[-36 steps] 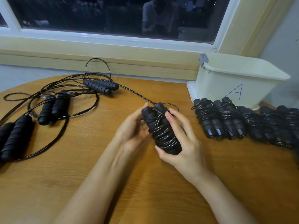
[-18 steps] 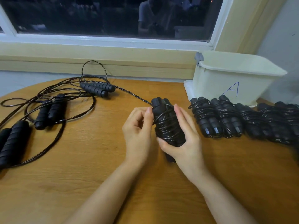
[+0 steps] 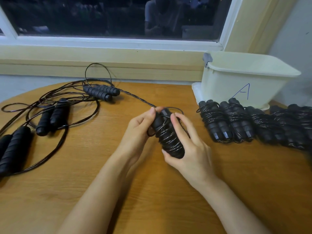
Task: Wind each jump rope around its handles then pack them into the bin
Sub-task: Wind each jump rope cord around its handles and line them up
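Centre frame: right hand (image 3: 189,149) has its fingers curled round the black handle pair (image 3: 168,139), which is mostly wrapped in thin glossy cord (image 3: 138,100). Left hand (image 3: 140,130) pinches the cord at the handles' top. A tail remains to wind. Right: wound bundles (image 3: 236,122) in front of the cream bin (image 3: 236,81), unpacked. Left: three loose ropes (image 3: 55,114), unwound.

**Fig.: item counts.** Hands: 2, L hand (image 3: 140,127) & R hand (image 3: 190,149). Held rope (image 3: 168,141): 1, cord part-wound on its 2 handles. Wound ropes (image 3: 214,122) in row by bin: 4 clear; far-right end blurred, poss. more. Loose ropes: 3, by handle pairs: back pair (image 3: 101,92), mid pair (image 3: 50,117), near pair (image 3: 15,147); cords tangled, not separable. Bin (image 3: 228,88): 1, w/ 1 letter "A" (image 3: 243,92). Table (image 3: 101,166): 1.
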`<state>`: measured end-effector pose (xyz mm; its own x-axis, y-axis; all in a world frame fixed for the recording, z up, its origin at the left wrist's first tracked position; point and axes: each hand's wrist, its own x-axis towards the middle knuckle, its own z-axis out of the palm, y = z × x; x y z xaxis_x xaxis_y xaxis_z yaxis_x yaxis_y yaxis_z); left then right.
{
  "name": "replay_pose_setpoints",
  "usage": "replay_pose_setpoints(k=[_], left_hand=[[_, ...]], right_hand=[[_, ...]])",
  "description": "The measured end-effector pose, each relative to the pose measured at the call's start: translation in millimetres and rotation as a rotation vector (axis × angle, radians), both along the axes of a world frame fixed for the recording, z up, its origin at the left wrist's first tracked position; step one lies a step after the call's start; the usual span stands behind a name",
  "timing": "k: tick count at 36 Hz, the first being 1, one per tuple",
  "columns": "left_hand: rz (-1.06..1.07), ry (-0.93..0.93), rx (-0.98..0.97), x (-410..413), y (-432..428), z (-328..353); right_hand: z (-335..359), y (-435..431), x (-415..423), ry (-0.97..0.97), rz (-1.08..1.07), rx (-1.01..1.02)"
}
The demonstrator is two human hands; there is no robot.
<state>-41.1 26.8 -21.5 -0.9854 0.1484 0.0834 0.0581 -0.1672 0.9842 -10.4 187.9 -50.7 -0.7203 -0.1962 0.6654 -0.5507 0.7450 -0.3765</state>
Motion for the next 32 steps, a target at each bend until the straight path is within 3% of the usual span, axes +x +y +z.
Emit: replay_pose_setpoints(k=[10, 18, 24, 32], left_hand=[[-0.067, -0.094, 0.177, -8, -9, -5], [0.043, -0.114, 0.221, -5, 14, -17], [0.311, 0.139, -0.297, 3, 23, -38], [0.136, 0.372, -0.748, 33, 77, -47]], right_hand=[[-9, 2, -2, -0.252, 0.273, -0.333], [-10, 8, -5, -0.193, 0.087, -0.183], [8, 42, 11, -0.292, -0.082, -0.161], [18, 132, 55, -0.418, -0.400, -0.082]])
